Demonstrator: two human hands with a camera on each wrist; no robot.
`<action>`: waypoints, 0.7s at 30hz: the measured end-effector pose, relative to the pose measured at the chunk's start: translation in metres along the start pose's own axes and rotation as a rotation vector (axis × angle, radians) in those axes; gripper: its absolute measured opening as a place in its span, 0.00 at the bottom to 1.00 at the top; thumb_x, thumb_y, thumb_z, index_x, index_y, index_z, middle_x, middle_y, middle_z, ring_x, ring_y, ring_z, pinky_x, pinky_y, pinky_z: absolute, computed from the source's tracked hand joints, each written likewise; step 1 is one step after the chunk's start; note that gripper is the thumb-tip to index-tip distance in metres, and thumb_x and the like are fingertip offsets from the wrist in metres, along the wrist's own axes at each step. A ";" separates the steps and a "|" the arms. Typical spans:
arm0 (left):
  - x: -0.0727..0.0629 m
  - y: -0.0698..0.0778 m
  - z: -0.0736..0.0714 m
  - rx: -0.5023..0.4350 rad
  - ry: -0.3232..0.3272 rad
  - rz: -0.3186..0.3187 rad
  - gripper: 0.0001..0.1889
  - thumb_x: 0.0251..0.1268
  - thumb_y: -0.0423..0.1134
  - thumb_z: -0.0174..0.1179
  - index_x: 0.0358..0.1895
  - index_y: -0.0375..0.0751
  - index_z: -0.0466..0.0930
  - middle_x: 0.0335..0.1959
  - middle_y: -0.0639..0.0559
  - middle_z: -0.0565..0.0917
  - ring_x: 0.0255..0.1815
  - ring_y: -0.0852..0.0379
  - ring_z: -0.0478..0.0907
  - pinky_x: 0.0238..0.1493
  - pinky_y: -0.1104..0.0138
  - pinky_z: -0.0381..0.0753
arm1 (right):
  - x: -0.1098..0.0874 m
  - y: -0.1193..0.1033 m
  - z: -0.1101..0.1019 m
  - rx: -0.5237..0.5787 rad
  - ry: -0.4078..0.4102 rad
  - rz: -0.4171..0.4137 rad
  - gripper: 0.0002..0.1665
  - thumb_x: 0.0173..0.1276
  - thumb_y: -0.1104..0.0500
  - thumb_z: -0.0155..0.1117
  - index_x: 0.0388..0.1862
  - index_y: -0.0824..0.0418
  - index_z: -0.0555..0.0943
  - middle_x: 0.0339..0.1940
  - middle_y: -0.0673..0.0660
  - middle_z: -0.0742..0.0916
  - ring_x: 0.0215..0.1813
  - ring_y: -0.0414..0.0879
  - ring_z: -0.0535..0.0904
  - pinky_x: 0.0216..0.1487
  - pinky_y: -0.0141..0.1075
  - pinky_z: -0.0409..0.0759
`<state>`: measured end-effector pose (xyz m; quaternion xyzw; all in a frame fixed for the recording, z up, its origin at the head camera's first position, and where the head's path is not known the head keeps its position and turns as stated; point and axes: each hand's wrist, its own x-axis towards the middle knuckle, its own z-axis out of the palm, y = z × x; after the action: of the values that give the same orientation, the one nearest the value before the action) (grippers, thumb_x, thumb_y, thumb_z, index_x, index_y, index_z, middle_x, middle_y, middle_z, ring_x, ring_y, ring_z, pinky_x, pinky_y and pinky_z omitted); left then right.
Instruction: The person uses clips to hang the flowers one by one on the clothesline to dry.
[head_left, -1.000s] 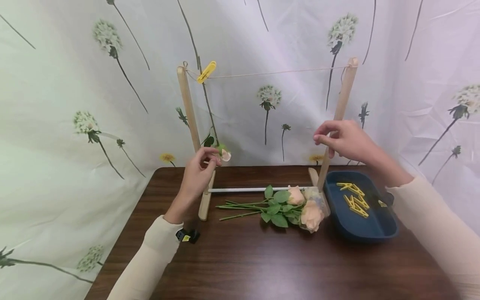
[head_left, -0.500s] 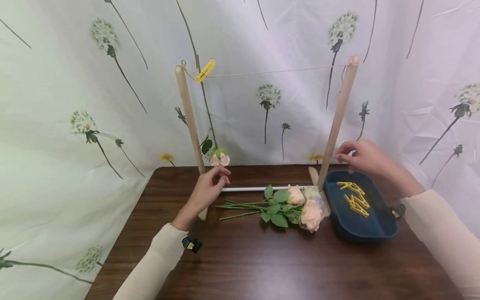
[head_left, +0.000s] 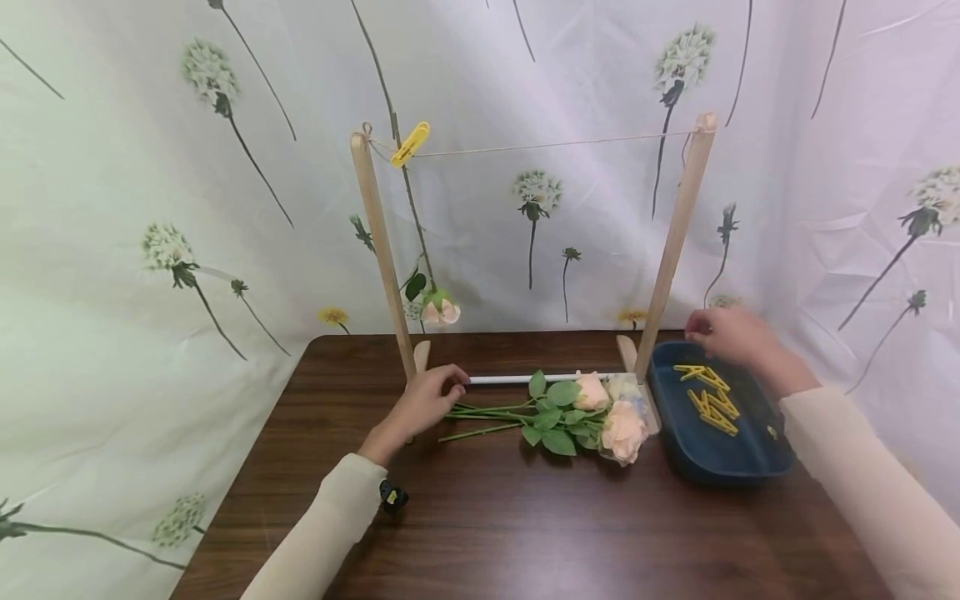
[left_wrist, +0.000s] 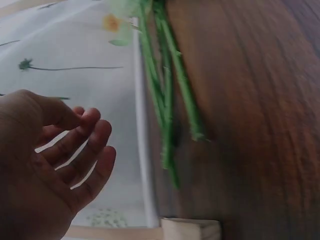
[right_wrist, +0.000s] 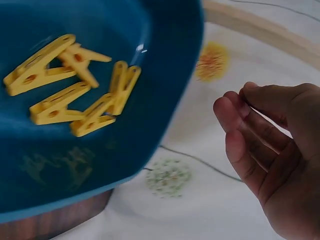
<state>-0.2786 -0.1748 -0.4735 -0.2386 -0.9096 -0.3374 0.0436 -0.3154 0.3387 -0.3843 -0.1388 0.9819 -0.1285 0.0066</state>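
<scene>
My left hand (head_left: 427, 402) hovers near the cut ends of the green stems (left_wrist: 167, 100), fingers loosely bent and holding nothing. Those stems belong to a bunch of artificial roses (head_left: 624, 431) lying on the table, peach and pale blooms toward the right. Above the far rim of the blue bin (head_left: 738, 467) is my right hand (head_left: 731, 337), its fingers relaxed with nothing in them. Several yellow clothespins (right_wrist: 55, 105) lie in that bin. One rose (head_left: 440, 308) hangs head down from the string (head_left: 555, 145), where a yellow clothespin (head_left: 410, 145) clips its stem.
Two wooden posts (head_left: 678, 225) hold up the string, joined low down by a white rod (head_left: 502, 380). The stand's feet rest on the dark wooden table (head_left: 525, 525). A curtain (head_left: 465, 217) printed with dandelions hangs close behind.
My left hand has come down from the hanging rose to the stem ends. The right hand has moved from beside the right post down and rightward to the bin.
</scene>
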 end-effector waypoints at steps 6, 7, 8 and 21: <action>-0.001 -0.011 0.010 0.148 -0.066 0.015 0.08 0.75 0.29 0.62 0.50 0.36 0.87 0.46 0.46 0.89 0.48 0.47 0.87 0.52 0.51 0.86 | 0.005 0.018 0.016 -0.050 0.007 -0.008 0.08 0.73 0.64 0.66 0.46 0.65 0.88 0.41 0.62 0.92 0.43 0.57 0.87 0.45 0.56 0.86; -0.001 -0.013 0.012 0.164 -0.076 0.016 0.07 0.74 0.29 0.63 0.50 0.36 0.87 0.45 0.46 0.89 0.48 0.47 0.86 0.52 0.51 0.86 | 0.006 0.021 0.019 -0.039 0.001 -0.005 0.09 0.72 0.65 0.65 0.47 0.66 0.88 0.41 0.63 0.92 0.44 0.58 0.88 0.46 0.57 0.86; -0.001 -0.015 0.014 0.184 -0.086 0.019 0.07 0.74 0.29 0.64 0.49 0.37 0.88 0.44 0.46 0.88 0.47 0.47 0.86 0.51 0.52 0.86 | 0.006 0.023 0.021 -0.030 -0.009 -0.002 0.10 0.72 0.66 0.65 0.47 0.67 0.88 0.42 0.64 0.92 0.44 0.58 0.88 0.46 0.57 0.86; -0.006 -0.016 0.023 0.285 -0.136 0.012 0.05 0.74 0.35 0.67 0.47 0.43 0.91 0.45 0.49 0.86 0.47 0.50 0.84 0.50 0.52 0.85 | 0.009 0.032 0.046 0.035 -0.227 0.082 0.16 0.73 0.64 0.64 0.55 0.72 0.85 0.46 0.67 0.90 0.45 0.57 0.87 0.51 0.58 0.87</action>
<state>-0.2787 -0.1739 -0.5021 -0.2576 -0.9477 -0.1878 0.0175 -0.3299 0.3542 -0.4366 -0.1119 0.9773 -0.1285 0.1257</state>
